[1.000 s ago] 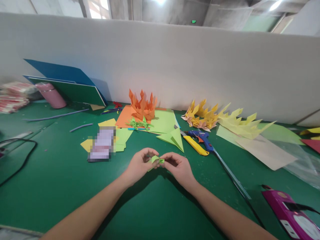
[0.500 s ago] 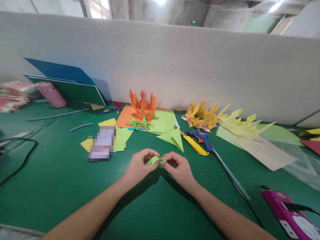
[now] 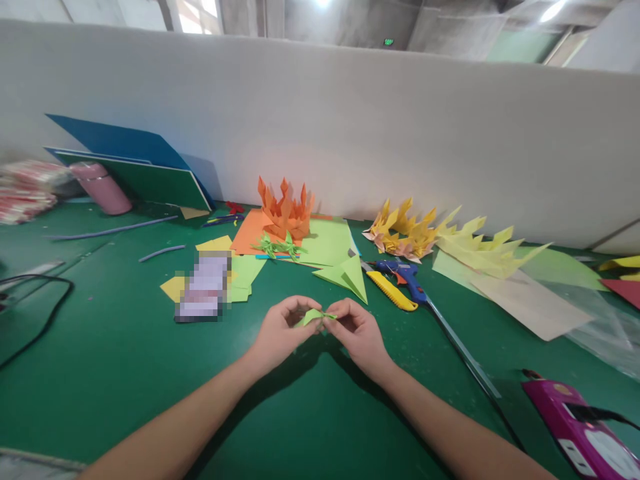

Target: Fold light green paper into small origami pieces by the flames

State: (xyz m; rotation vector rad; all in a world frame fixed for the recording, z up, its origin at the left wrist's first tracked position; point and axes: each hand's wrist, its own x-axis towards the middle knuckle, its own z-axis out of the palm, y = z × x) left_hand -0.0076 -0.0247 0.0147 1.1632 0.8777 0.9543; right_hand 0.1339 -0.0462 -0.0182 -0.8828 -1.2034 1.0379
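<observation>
Between my two hands, above the green table, is a small piece of folded light-green paper (image 3: 312, 317). My left hand (image 3: 283, 333) pinches its left part between thumb and fingers. The thumb and fingertips of my right hand (image 3: 357, 333) are closed on its right end, close against the left fingertips. Part of the paper is hidden by the fingers. Just beyond my hands lies a larger folded green paper (image 3: 350, 275). Behind that, small green folded paper shapes (image 3: 277, 247) rest by an orange paper crown (image 3: 286, 217).
A yellow utility knife (image 3: 393, 291) and a blue glue gun (image 3: 413, 280) lie right of my hands. Left is a phone (image 3: 204, 283) on paper squares. Yellow paper crowns (image 3: 407, 230) stand at the back right; a purple power strip (image 3: 575, 420) sits front right.
The folded green paper has shifted slightly right and turned a little in my fingers. My right fingertips have moved up slightly. Both hands still pinch it.
</observation>
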